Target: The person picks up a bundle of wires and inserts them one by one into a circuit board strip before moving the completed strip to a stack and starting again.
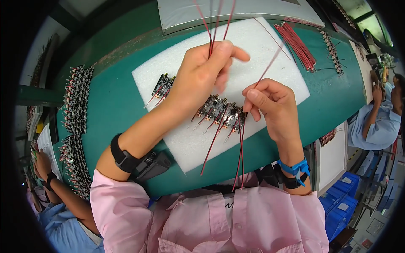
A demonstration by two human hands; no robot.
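Several thin red and black wires (216, 30) stand up out of my left hand (201, 69), whose fingers are closed round them. Lower and to the right, my right hand (276, 105) pinches a single thin red wire (268, 65) between thumb and fingertips; its upper end is blurred. Under and between the hands, a row of small circuit boards (219, 113) lies on a white foam sheet (185, 154). More boards (162, 87) sit left of my left forearm, which hides part of the row. Long red and black wires (241, 156) trail from the boards toward me.
A bundle of red wires (298, 47) lies at the foam's far right, beside a strip of small boards (332, 51). Dense rows of boards (76, 99) line the green table's (112, 114) left side. Co-workers sit at left and right (375, 122). Blue bins (339, 206) stand lower right.
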